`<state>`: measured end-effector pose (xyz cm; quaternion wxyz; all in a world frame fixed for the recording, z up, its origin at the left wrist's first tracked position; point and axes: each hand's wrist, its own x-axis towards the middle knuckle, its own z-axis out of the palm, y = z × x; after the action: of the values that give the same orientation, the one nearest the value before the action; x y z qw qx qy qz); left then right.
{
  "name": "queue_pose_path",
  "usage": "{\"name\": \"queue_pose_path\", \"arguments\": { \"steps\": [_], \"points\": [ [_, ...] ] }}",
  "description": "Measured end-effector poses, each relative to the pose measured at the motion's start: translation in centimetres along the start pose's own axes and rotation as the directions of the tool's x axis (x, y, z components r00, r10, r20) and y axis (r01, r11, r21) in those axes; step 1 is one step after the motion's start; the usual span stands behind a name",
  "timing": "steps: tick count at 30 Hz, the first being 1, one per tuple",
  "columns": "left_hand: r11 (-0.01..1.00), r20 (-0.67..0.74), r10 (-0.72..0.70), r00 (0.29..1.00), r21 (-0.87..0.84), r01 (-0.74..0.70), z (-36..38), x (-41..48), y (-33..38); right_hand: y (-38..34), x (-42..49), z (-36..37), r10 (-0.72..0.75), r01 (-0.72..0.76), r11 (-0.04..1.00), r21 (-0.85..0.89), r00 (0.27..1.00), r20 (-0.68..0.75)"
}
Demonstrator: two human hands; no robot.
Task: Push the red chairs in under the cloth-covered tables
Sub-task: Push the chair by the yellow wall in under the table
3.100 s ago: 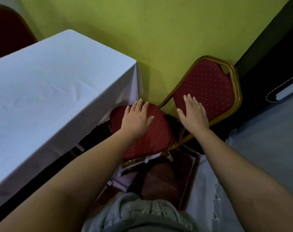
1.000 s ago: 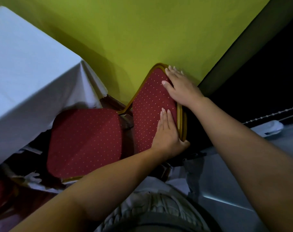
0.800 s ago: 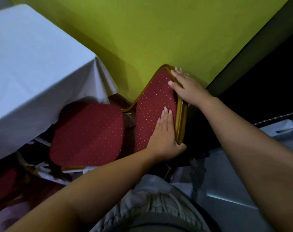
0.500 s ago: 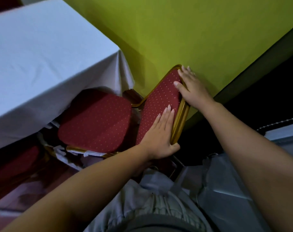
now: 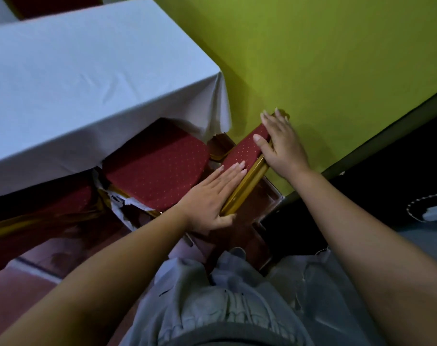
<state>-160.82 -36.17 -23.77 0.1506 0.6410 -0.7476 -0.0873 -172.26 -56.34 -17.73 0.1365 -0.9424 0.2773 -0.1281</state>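
Observation:
A red dotted chair with a gold frame stands between the white cloth-covered table (image 5: 82,78) and the green wall. Its seat (image 5: 160,166) has its far edge tucked under the hanging cloth. The backrest (image 5: 244,151) is seen almost edge-on. My left hand (image 5: 212,196) presses flat against the front of the backrest near the gold rail, fingers straight and thumb behind the rail. My right hand (image 5: 279,141) grips the backrest's top edge, thumb on the red front and fingers over the far side.
A second red chair (image 5: 50,208) sits under the table at lower left. Another red chair back (image 5: 50,6) shows beyond the table. The green wall (image 5: 337,71) is just behind the backrest. A grey cloth (image 5: 417,240) lies at right on the dark floor.
The chair has slid toward the table, and its seat now reaches under the cloth. Both hands kept their places on the backrest; three seconds ago the left lay on the seat.

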Motion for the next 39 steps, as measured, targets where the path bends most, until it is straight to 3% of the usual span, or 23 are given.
{"name": "queue_pose_path", "arguments": {
  "steps": [9,14,21,26,31,39],
  "points": [
    [0.993,-0.072,-0.097,0.993,0.054,0.101,-1.8,-6.3,-2.9,-4.9,0.6,2.2,-0.132,0.132,0.991,0.012,0.991,-0.035],
    [0.983,-0.183,-0.177,0.967,0.013,0.182,-2.0,-6.9,-2.1,-6.0,0.9,3.0,-0.098,0.098,0.995,-0.001,0.992,-0.086],
    [0.867,-0.344,-0.494,0.798,-0.13,0.481,-1.3,-1.4,2.4,-5.8,0.9,3.1,-0.102,0.101,0.995,-0.012,0.989,-0.106],
    [0.888,-0.369,-0.37,0.853,0.131,0.441,-1.1,-2.0,1.2,-5.9,0.6,3.2,-0.102,0.1,0.995,-0.024,0.99,-0.094],
    [0.902,-0.398,-0.29,0.871,0.19,0.387,-1.6,-4.1,0.3,-7.0,0.1,3.8,-0.167,0.166,0.986,-0.018,0.981,-0.097],
    [0.891,-0.333,-0.297,0.895,0.24,0.385,-3.5,-9.2,-1.2,-8.8,-0.5,4.1,-0.377,0.376,0.924,0.071,0.926,-0.009]
  ]
}}
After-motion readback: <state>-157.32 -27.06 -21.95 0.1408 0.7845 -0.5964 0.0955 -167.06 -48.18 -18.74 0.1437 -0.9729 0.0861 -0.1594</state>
